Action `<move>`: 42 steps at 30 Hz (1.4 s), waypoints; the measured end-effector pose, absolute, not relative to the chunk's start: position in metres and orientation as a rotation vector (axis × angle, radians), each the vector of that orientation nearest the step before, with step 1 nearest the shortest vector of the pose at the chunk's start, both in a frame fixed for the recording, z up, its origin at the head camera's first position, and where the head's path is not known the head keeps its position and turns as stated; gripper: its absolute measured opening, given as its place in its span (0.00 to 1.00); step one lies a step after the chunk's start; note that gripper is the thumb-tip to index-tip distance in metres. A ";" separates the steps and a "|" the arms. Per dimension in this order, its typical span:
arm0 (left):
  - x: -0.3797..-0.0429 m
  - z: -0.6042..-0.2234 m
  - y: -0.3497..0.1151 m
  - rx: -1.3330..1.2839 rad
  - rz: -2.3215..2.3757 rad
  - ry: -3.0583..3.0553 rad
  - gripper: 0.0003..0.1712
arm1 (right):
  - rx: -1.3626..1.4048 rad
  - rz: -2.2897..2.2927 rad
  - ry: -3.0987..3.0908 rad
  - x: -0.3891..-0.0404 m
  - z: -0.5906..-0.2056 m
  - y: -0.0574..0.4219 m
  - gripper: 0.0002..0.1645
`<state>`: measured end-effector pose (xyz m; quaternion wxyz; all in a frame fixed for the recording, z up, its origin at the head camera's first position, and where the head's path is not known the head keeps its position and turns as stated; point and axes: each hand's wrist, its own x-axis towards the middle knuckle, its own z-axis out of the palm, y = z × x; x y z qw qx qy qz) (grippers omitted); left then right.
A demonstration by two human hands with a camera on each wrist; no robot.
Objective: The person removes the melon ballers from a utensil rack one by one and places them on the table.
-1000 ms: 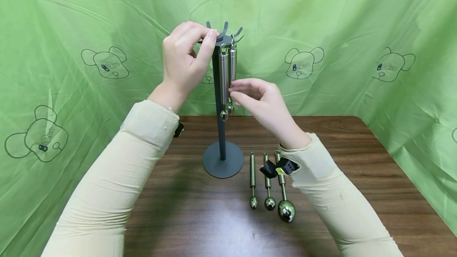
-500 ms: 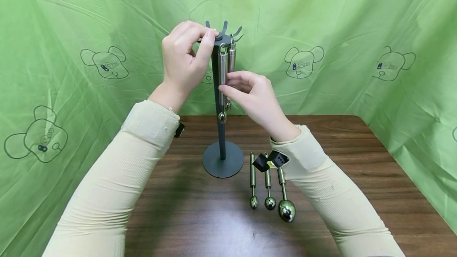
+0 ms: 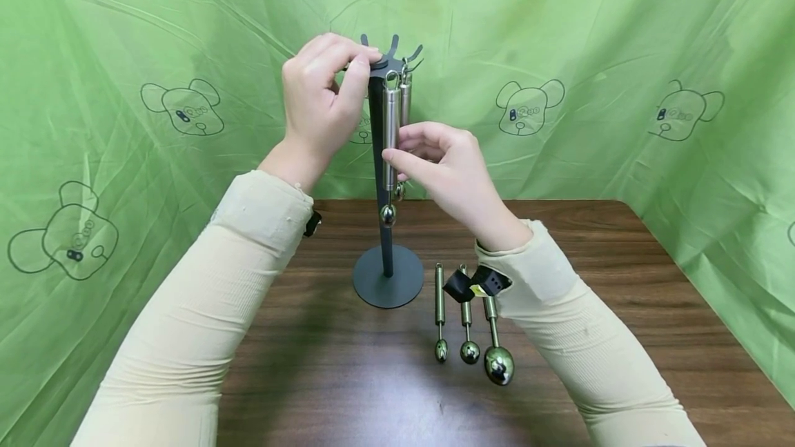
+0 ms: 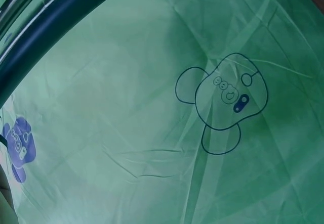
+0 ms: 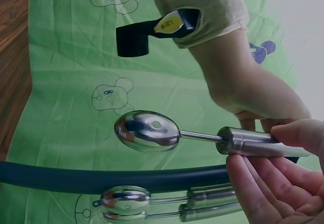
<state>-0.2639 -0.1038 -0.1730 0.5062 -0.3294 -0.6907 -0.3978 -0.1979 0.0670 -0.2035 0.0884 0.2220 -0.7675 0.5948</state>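
A dark metal stand (image 3: 386, 233) with a round base and upturned hooks rises from the table. My left hand (image 3: 324, 92) pinches its top hub between thumb and fingers. My right hand (image 3: 450, 161) pinches the steel handle of a spoon (image 3: 390, 131), which hangs upright in front of the post. I cannot tell whether its end ring is still around a hook. In the right wrist view the held spoon (image 5: 147, 131) shows its polished oval bowl. Behind it, past the post, hang two more spoons (image 5: 126, 198); one handle (image 3: 406, 103) also shows in the head view.
Three more steel spoons lie on the wooden table (image 3: 323, 371): a small one (image 3: 440, 309), a middle one (image 3: 469, 352) and a large one (image 3: 499, 364). The right wrist camera partly covers two handles. Green cloth with printed bear heads encloses the back and sides.
My right hand has moved left onto the front spoon and taken hold of its handle. The spoon has come slightly toward me. My left hand has stayed on the stand's top.
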 end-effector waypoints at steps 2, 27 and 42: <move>-0.264 -0.173 -0.105 -0.798 -0.978 -1.666 0.18 | 0.677 1.779 -2.267 -0.197 -0.202 0.067 0.14; -0.266 -0.169 -0.108 -0.846 -0.989 -1.734 0.22 | 0.658 1.784 -2.125 -0.159 -0.207 0.103 0.12; -0.269 -0.169 -0.110 -0.882 -1.021 -1.755 0.23 | 0.429 1.921 -2.046 -0.140 -0.231 0.135 0.08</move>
